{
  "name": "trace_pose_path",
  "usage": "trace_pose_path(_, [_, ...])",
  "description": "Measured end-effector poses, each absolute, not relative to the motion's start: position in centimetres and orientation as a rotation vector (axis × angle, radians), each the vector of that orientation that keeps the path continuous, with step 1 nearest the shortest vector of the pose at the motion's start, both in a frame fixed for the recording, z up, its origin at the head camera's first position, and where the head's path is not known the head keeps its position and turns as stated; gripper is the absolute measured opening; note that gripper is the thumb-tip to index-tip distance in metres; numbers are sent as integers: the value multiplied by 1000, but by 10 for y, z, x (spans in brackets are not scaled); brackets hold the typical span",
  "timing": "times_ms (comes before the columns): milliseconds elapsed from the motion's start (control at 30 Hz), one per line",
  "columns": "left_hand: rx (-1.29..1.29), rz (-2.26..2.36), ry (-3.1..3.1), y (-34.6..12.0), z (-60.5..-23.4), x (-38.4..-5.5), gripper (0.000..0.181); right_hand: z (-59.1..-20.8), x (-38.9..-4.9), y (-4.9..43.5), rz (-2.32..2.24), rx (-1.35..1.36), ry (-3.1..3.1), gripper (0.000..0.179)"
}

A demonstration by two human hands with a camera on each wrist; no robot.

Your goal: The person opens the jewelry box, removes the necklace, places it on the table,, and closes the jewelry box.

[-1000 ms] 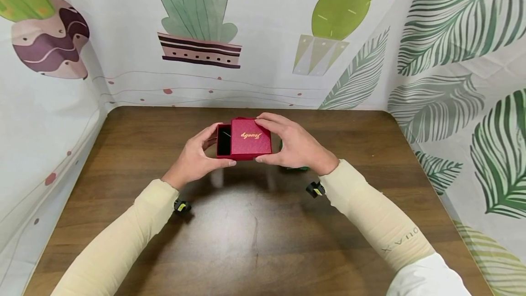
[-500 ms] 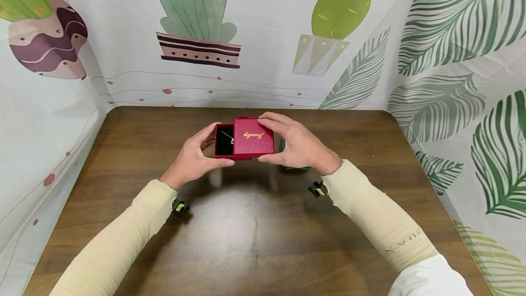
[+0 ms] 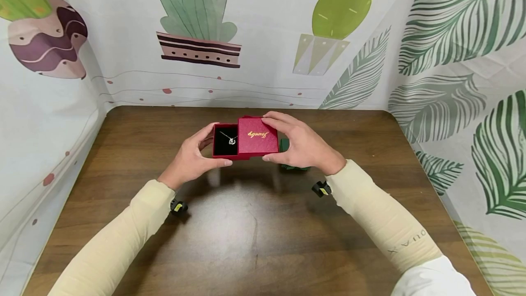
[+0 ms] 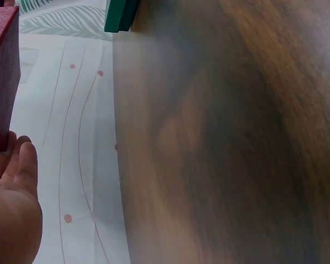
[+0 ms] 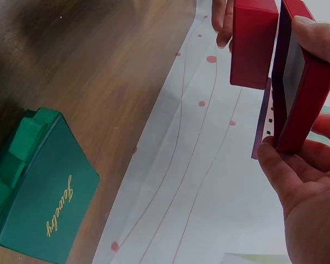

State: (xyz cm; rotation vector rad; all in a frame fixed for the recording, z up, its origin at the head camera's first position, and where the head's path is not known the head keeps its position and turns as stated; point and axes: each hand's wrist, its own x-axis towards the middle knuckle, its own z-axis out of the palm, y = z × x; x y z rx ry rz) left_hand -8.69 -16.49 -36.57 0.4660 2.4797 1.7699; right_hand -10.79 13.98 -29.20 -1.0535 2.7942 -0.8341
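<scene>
Above the table, my left hand grips the red base of a small jewelry box by its sides. My right hand holds the red lid, marked "Jewelry" in gold, between thumb and fingers. A gap shows between lid and base in the right wrist view, the lid lifted and shifted right. On the base's black lining lies a silver necklace with a sparkling pendant; the lid hides the rest of it. In the left wrist view, my left hand supports the red box from below.
A green jewelry box with a ribbon bow and gold lettering stands on the brown wooden table, partly hidden behind my right hand in the head view. A printed fabric backdrop hangs behind the table's far edge.
The lid has moved right with my right hand while the base has shifted slightly left. More of the black lining and the whole pendant now show.
</scene>
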Motion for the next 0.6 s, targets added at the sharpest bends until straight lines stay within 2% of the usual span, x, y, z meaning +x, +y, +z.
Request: trace_pose_path(600, [433,1777,2464,-170,-365,-84,91,-289,-105,151,-851,-1040,2795,84])
